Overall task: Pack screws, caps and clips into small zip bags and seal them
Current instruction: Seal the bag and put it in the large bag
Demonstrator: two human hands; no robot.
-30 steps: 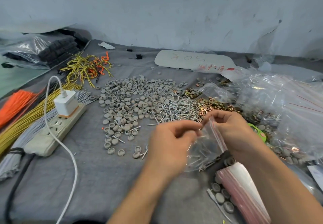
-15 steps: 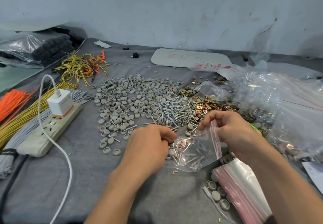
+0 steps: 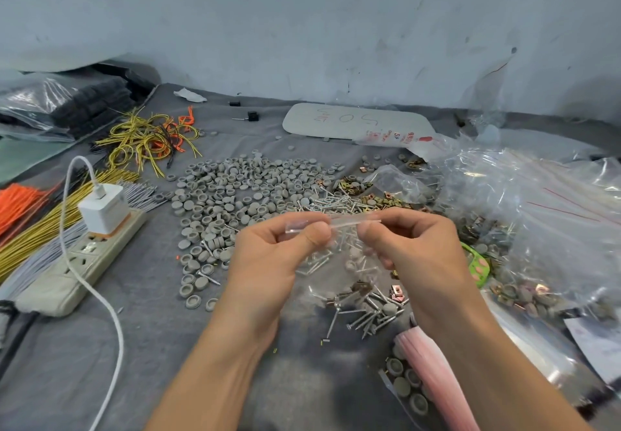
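At the far left edge of the frame lie orange cable ties (image 3: 16, 202) and a bundle of yellow wires (image 3: 43, 232), and just right of them a power strip (image 3: 77, 262) carries a white charger (image 3: 104, 209), whose white cable (image 3: 100, 299) loops down over the grey cloth (image 3: 134, 363) toward the bottom edge. In the upper left a clear sack of black parts (image 3: 67, 104) rests against the wall, with a tangle of yellow and orange wires (image 3: 151, 141) beside it. Left of centre spreads a broad pile of grey caps (image 3: 242, 188), which meets a heap of screws (image 3: 339, 202) and, just right of those, brass clips (image 3: 379, 200). In the middle of the frame the left hand (image 3: 268, 262) pinches the left end of the top strip of a small zip bag (image 3: 349, 279) between thumb and forefinger. The bag hangs between both hands above the cloth, with screws, a few caps and copper-coloured clips gathered at its bottom. The right hand (image 3: 420, 256) pinches the right end of the same strip, fingers curled round it. The strip seems pressed flat, though whether it is sealed along its whole length I cannot tell. Behind the hands, near the wall, lies a pale board with red writing (image 3: 353, 121). At lower right a stack of pink-striped bags (image 3: 433, 373) lies on the cloth, and large clear bags (image 3: 537, 212) fill the right side.
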